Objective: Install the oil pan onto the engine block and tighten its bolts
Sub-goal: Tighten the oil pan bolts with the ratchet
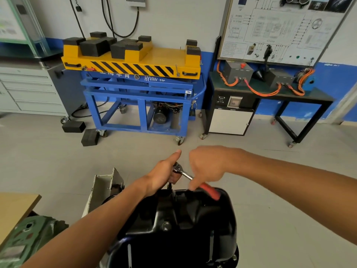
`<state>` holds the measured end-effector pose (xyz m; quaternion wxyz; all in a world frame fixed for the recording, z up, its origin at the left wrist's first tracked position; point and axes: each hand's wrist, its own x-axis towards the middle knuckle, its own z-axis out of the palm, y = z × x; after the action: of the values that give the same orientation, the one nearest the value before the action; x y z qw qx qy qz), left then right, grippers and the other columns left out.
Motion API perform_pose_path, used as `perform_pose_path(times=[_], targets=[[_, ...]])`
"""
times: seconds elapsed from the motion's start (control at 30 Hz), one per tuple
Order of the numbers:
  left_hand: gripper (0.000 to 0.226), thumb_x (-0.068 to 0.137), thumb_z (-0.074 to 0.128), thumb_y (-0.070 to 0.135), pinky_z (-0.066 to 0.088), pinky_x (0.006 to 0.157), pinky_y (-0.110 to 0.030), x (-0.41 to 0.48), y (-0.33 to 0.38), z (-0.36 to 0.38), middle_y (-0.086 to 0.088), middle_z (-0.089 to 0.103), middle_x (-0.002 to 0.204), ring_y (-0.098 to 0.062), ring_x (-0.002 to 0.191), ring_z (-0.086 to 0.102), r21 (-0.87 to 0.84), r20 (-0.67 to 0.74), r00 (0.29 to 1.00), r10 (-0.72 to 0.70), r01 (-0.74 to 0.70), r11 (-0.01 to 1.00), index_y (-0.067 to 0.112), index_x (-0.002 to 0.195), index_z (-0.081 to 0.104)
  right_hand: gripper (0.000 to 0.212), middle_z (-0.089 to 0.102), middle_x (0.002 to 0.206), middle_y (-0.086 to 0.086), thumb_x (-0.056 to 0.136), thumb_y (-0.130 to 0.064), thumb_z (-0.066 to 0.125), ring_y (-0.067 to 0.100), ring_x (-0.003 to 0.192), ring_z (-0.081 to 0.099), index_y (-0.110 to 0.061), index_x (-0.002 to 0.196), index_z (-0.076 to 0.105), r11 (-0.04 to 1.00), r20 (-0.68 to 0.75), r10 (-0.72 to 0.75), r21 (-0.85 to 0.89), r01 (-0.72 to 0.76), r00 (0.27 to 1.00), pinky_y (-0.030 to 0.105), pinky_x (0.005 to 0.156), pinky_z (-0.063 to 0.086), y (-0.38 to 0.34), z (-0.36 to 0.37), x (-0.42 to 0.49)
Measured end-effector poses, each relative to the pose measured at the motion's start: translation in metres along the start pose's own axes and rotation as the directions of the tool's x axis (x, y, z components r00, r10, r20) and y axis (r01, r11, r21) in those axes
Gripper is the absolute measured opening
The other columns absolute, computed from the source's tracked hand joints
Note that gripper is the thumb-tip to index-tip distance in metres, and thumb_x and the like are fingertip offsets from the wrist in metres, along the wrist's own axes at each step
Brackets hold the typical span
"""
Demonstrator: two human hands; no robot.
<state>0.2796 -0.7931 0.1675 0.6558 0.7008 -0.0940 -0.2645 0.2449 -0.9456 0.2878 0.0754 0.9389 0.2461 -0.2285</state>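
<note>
An automotive training workshop: lift cart (131, 60), wiring trainer board (280, 28), tool cabinet (29, 89)

The left hand (164, 172) hides the bolt under the ratchet (184, 172); the oil pan (185, 231) runs off the bottom edge; the right hand (206, 167) is blurred, its grip unclear

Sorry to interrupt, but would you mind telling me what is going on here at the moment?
A person is working a ratchet at the far edge of the black oil pan, which lies right below them. The left hand grips the ratchet's head end, thumb up, steadying it over the pan's rim. The right hand is on the shaft where the red grip begins, though blur hides its exact hold. The pan seems to be in place, with bolt tightening apparently under way.
</note>
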Motion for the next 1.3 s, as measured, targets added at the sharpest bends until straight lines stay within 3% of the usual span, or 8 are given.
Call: perform_pose_path(times=[0.17,0.33,0.47,0.83,1.03,1.1,1.2,1.3], targets=[[0.066,0.081,0.031,0.082,0.029,0.056,-0.025,-0.003,0.005,0.001,0.002,0.024,0.051,-0.017,0.052,0.023,0.108,0.148,0.989,-0.01,-0.007,0.994,0.027,0.045,0.032,0.049,0.043,0.061,-0.002,0.081,-0.045,0.077,0.014,0.053,0.041,-0.02,0.056,0.042,0.96,-0.257,0.067,-0.245,-0.132,0.964,0.027,0.046,0.029,0.014,-0.014,0.015],[0.065,0.086,0.029,0.078,0.029,0.051,-0.019,-0.007,0.007,0.002,0.001,0.021,0.05,-0.018,0.053,0.018,0.085,0.149,0.989,-0.011,-0.001,0.996,0.027,0.045,0.026,0.031,0.045,0.072,0.003,0.084,-0.008,0.06,0.021,0.066,0.044,-0.016,0.06,0.043,0.895,-0.399,-0.221,-0.446,0.022,0.89,0.027,0.048,0.023,0.006,-0.022,0.05],[0.072,0.086,0.022,0.081,0.031,0.051,-0.017,-0.01,0.008,0.002,-0.001,0.02,0.051,-0.019,0.053,0.019,0.115,0.167,0.986,-0.016,-0.004,0.993,0.02,0.048,0.02,0.015,0.06,0.088,-0.003,0.089,-0.008,0.056,0.018,0.089,0.052,-0.016,0.083,0.067,0.848,-0.389,-0.366,-0.513,0.132,0.845,0.025,0.05,0.027,0.015,-0.02,0.056],[0.055,0.083,0.047,0.067,0.034,0.06,-0.028,-0.007,0.01,0.004,0.005,0.031,0.053,-0.012,0.05,0.03,0.048,-0.023,0.999,0.042,-0.041,0.998,0.028,0.044,0.046,0.046,0.058,0.058,-0.002,0.094,-0.055,0.055,0.017,0.057,0.054,-0.017,0.072,0.068,0.991,-0.287,-0.091,-0.123,0.058,0.954,0.034,0.057,0.05,0.038,0.007,0.012],[0.064,0.103,0.04,0.053,0.044,0.069,-0.03,-0.009,0.008,0.003,-0.004,0.055,0.059,-0.013,0.057,0.05,0.17,-0.111,0.989,0.095,-0.075,0.983,0.009,0.062,0.064,0.058,0.045,0.044,-0.003,0.095,-0.052,0.056,0.011,0.043,0.042,-0.017,0.049,0.054,0.983,-0.249,-0.158,0.057,0.177,0.955,0.029,0.048,0.035,-0.008,0.013,-0.002],[0.057,0.105,0.043,0.042,0.049,0.069,-0.021,-0.006,0.004,0.0,-0.003,0.065,0.069,-0.006,0.061,0.06,0.191,-0.141,0.985,0.096,-0.068,0.979,-0.001,0.077,0.067,0.058,0.044,0.043,-0.006,0.094,-0.052,0.058,0.009,0.044,0.041,-0.022,0.045,0.049,0.968,-0.268,-0.153,0.151,0.199,0.951,0.028,0.049,0.031,-0.03,0.015,-0.002],[0.034,0.106,0.046,0.01,0.04,0.061,0.002,-0.003,-0.004,-0.006,0.021,0.063,0.069,0.021,0.061,0.057,0.157,-0.16,0.979,0.125,-0.1,0.983,0.029,0.079,0.053,0.055,0.041,0.039,-0.013,0.089,-0.052,0.066,0.004,0.048,0.04,-0.031,0.045,0.041,0.945,-0.323,-0.099,0.265,0.19,0.941,0.026,0.05,0.028,-0.051,0.016,0.0],[0.031,0.107,0.045,0.017,0.042,0.068,-0.001,-0.008,0.0,-0.005,0.024,0.065,0.064,0.014,0.067,0.061,0.12,-0.157,0.981,0.113,-0.094,0.988,0.027,0.079,0.053,0.052,0.043,0.048,-0.013,0.087,-0.053,0.067,0.006,0.05,0.042,-0.029,0.047,0.045,0.954,-0.266,-0.054,0.272,0.129,0.962,0.028,0.051,0.032,-0.054,0.01,-0.002]])
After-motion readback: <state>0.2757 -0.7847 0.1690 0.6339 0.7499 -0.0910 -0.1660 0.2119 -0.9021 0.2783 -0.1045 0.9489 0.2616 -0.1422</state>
